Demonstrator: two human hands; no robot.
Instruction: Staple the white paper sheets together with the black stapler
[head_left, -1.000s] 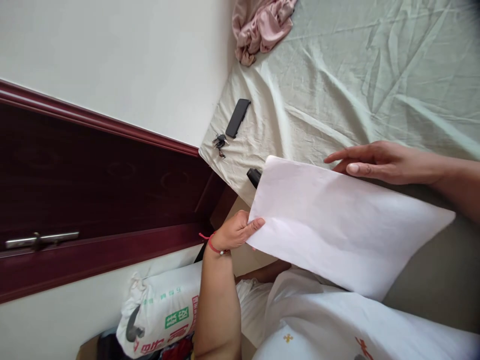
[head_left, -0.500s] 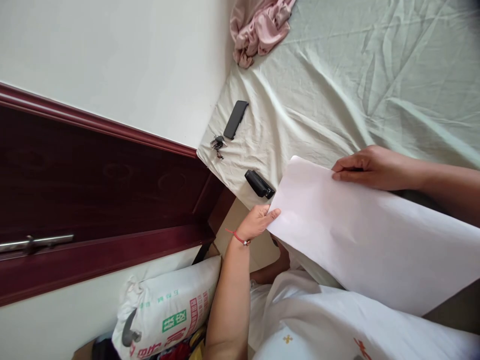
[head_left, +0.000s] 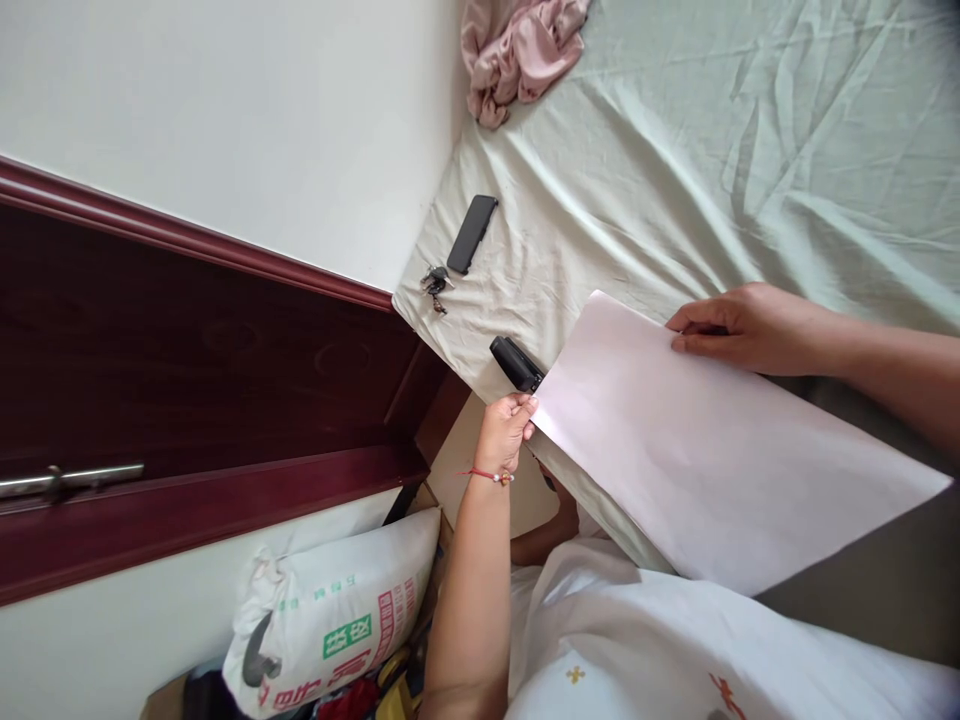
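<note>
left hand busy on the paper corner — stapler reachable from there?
Probably yes. The left hand pinches the paper corner right beside the stapler on the bed; nothing lies between them, but it would need to release the sheet.

The person wears a white short-sleeved top [head_left: 675,650] with a small gold cross-shaped mark and red markings on the front. Both forearms are bare. A thin red string bracelet [head_left: 491,475] with small beads circles the left wrist.
</note>
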